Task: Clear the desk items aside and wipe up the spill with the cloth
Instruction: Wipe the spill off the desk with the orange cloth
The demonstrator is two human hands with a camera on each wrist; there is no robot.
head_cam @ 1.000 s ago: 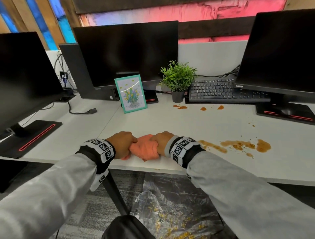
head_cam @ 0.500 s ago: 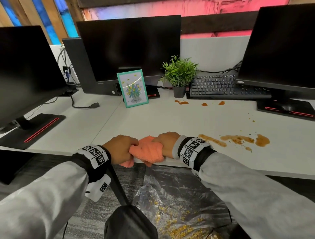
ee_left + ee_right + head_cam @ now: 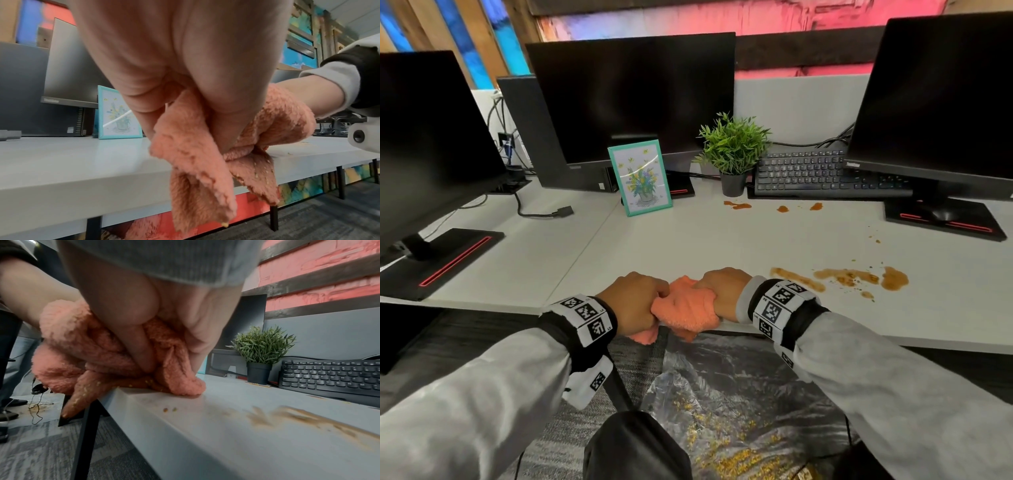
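An orange fluffy cloth [image 3: 683, 308] is bunched at the desk's front edge [image 3: 893, 339], partly hanging over it. My left hand [image 3: 635, 301] grips its left end and my right hand [image 3: 722, 291] grips its right end, fingers curled into the fabric. The left wrist view shows the cloth [image 3: 197, 170] drooping below the desk edge with yellow crumbs on it. In the right wrist view the cloth [image 3: 98, 353] is squeezed in my fist against the edge. A brown spill [image 3: 859, 277] streaks the desk right of my right hand. Smaller spots [image 3: 739, 205] lie near the plant pot.
A teal picture frame [image 3: 642, 178], a potted plant [image 3: 732, 154] and a black keyboard [image 3: 811, 171] stand at the back. Three dark monitors [image 3: 633, 99] ring the desk. A loose cable [image 3: 541, 212] lies left. Below the edge, a plastic sheet [image 3: 722, 394] on the floor holds yellow crumbs.
Both hands drew the bunched cloth toward me, from fully on the desk to its front edge, and part of it now hangs over.
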